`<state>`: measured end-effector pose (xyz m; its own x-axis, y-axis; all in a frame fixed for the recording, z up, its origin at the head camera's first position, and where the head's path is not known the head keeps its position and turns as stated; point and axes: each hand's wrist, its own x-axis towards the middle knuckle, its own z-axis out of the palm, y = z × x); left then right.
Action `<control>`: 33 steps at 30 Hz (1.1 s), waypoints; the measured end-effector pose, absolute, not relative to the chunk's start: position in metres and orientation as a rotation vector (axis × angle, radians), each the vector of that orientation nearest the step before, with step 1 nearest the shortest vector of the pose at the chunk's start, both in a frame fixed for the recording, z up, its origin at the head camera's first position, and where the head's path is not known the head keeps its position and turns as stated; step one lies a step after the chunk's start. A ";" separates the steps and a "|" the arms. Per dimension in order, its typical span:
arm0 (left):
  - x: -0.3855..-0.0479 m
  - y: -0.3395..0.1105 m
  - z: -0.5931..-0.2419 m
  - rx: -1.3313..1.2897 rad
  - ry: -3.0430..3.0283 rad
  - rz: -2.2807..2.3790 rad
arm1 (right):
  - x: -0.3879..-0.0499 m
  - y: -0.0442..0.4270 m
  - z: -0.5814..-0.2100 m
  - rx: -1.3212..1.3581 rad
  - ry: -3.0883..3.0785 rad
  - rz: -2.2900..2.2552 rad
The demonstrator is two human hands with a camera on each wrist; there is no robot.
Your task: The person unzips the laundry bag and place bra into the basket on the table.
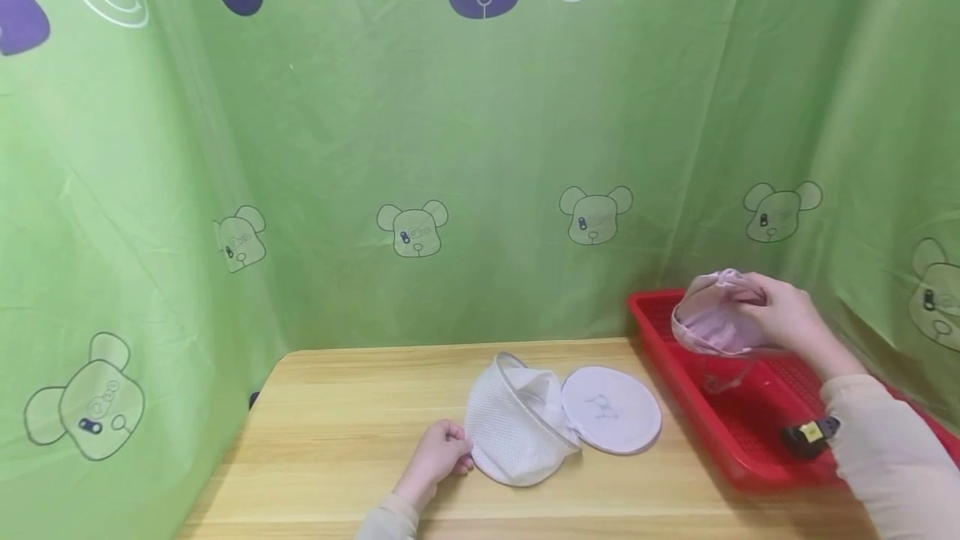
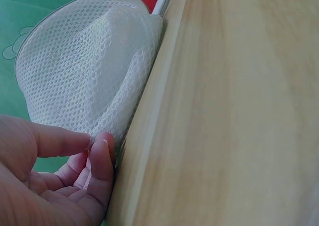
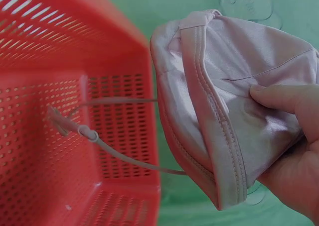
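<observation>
A white mesh laundry bag (image 1: 513, 427) stands on the table with its round mouth up and tilted right. Its round white lid (image 1: 611, 411) lies folded out beside it, bearing a small printed drawing. My left hand (image 1: 441, 452) pinches the bag's lower left edge between thumb and forefinger; the left wrist view shows the mesh (image 2: 89, 66) close up. Above the red basket, my right hand (image 1: 787, 319) holds a pale pink bra (image 3: 224, 106), its cups folded together. A thin strap (image 3: 124, 156) with a ring slider dangles from it.
The red plastic basket (image 1: 738, 461) with slotted walls stands at the table's right side. Inside it lies a black and yellow tape measure (image 1: 808, 437), partly behind the right sleeve. A green printed curtain (image 1: 480, 148) hangs behind the wooden table (image 1: 352, 407).
</observation>
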<state>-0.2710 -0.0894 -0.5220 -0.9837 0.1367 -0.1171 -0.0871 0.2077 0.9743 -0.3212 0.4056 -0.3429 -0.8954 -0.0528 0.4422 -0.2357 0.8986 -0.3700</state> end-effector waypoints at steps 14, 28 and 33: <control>-0.272 -0.089 -0.523 0.050 2.302 1.869 | -0.336 0.428 -0.379 0.161 -2.682 0.553; -0.272 -0.088 -0.522 0.051 2.286 1.897 | -0.342 0.439 -0.396 0.091 -2.782 0.620; -0.272 -0.088 -0.520 0.051 2.289 1.895 | -0.342 0.444 -0.401 0.065 -2.835 0.655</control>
